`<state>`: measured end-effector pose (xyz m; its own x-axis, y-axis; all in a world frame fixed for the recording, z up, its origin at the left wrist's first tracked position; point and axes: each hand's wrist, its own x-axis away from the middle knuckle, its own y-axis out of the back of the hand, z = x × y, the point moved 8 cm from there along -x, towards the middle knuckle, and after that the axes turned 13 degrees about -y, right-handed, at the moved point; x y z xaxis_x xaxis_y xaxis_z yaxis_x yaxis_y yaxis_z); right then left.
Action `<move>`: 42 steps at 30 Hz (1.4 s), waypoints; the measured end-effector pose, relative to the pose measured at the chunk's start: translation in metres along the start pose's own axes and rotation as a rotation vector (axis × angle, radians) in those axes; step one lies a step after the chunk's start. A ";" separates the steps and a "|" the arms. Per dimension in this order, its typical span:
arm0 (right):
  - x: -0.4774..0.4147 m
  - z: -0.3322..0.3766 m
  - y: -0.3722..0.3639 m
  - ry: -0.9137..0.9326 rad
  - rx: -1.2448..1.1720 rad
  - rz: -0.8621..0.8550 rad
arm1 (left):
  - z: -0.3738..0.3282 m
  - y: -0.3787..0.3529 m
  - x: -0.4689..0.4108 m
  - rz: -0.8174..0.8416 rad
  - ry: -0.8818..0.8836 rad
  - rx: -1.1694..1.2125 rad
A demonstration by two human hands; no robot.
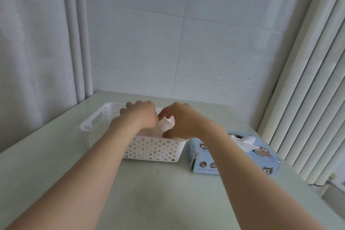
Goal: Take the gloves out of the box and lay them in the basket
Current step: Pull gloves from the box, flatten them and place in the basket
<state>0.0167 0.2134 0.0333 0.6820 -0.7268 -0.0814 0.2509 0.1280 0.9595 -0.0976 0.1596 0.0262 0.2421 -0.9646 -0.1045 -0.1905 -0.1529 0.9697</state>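
Right fingers (165, 115) curled, thumb beneath, pinching crumpled, thin white gloves (168, 127). Fingers of the left hand (141, 115) bent down behind the knuckles, grip impossible to tell. Right hand (180, 124) close beside it, both over one white plastic basket (149, 150), rectangular, walls punched with round holes, slot handle at the end. Just right of it, one pale blue cardboard box (233, 158) marked XL, a ruffled white glove (244, 143) poking from its top. Smooth pale tabletop (149, 196) beneath.
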 end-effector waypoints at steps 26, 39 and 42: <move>0.108 -0.162 0.025 -0.192 -0.287 -0.446 | -0.171 -0.085 0.045 -0.563 -0.669 0.078; 0.117 -0.184 0.040 -0.242 -0.762 -0.486 | -0.171 -0.091 0.048 -0.551 -0.718 -0.031; 0.116 -0.192 0.040 -0.334 -0.716 -0.596 | -0.171 -0.091 0.048 -0.560 -0.731 -0.018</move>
<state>0.2376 0.2636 0.0102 0.1078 -0.9440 -0.3119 0.9215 -0.0228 0.3876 0.0937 0.1643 -0.0293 -0.3681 -0.6476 -0.6672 -0.2107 -0.6408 0.7382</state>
